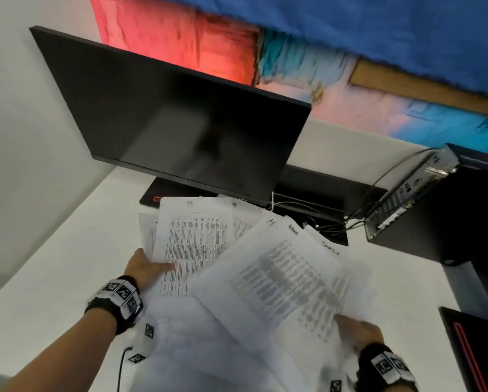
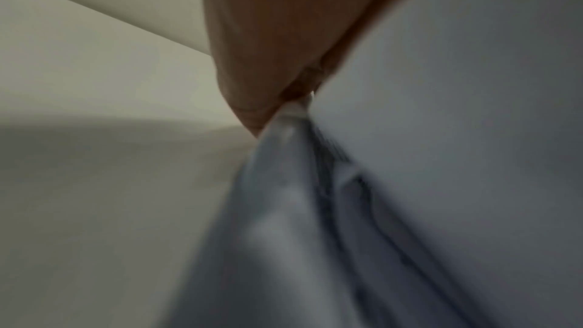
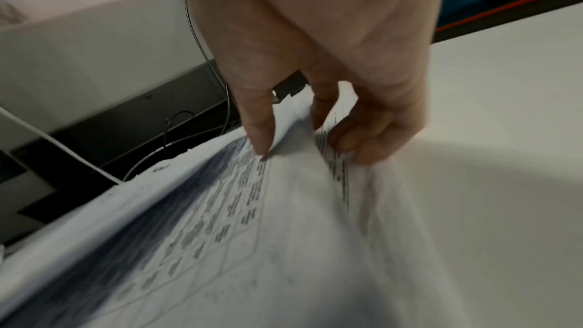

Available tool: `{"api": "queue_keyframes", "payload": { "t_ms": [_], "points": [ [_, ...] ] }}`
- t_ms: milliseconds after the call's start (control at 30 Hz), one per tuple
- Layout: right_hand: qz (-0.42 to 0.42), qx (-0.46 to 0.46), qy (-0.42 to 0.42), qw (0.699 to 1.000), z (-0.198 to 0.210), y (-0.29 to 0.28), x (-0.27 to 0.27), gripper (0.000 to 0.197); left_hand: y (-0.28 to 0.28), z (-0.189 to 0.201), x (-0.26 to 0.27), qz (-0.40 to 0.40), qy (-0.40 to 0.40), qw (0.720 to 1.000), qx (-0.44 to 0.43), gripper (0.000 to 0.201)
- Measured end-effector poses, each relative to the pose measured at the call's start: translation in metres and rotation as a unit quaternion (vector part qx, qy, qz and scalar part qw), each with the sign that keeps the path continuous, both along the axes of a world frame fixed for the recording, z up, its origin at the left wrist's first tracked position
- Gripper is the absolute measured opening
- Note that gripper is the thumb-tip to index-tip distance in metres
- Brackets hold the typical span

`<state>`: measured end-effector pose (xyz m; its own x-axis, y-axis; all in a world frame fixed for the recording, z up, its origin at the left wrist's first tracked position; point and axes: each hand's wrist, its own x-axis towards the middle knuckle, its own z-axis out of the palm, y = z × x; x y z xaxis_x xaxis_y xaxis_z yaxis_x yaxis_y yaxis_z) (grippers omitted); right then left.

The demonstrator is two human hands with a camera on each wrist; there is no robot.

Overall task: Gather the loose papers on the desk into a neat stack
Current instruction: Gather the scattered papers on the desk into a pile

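Several printed sheets fan out over the white desk (image 1: 53, 264) in front of the monitor. My left hand (image 1: 148, 268) holds the left bundle of papers (image 1: 193, 241), thumb on top of a table page; the left wrist view shows the palm (image 2: 268, 46) against the sheaf of papers (image 2: 299, 208). My right hand (image 1: 360, 333) pinches the right bundle of papers (image 1: 288, 275) at its near corner, blurred by motion. In the right wrist view my right hand (image 3: 303, 139) has its thumb on top and curled fingers (image 3: 356, 139) under the sheets (image 3: 252, 221).
A black monitor (image 1: 175, 114) stands right behind the papers on its base (image 1: 152, 198). A dark cable tray with wires (image 1: 322, 219) and a small computer case (image 1: 412, 193) lie to the right. A black object with a red stripe (image 1: 469, 349) sits at the right edge.
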<state>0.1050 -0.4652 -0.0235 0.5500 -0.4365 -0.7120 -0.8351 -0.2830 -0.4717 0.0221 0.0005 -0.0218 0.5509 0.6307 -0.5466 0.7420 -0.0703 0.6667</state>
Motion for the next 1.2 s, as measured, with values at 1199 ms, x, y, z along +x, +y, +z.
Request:
{"api": "queue_keyframes", "payload": {
  "t_ms": [1199],
  "points": [
    [0.004, 0.173, -0.242, 0.955, 0.072, 0.033, 0.003, 0.042, -0.061, 0.03, 0.022, 0.005, -0.007, 0.962, 0.274, 0.055]
  ]
}}
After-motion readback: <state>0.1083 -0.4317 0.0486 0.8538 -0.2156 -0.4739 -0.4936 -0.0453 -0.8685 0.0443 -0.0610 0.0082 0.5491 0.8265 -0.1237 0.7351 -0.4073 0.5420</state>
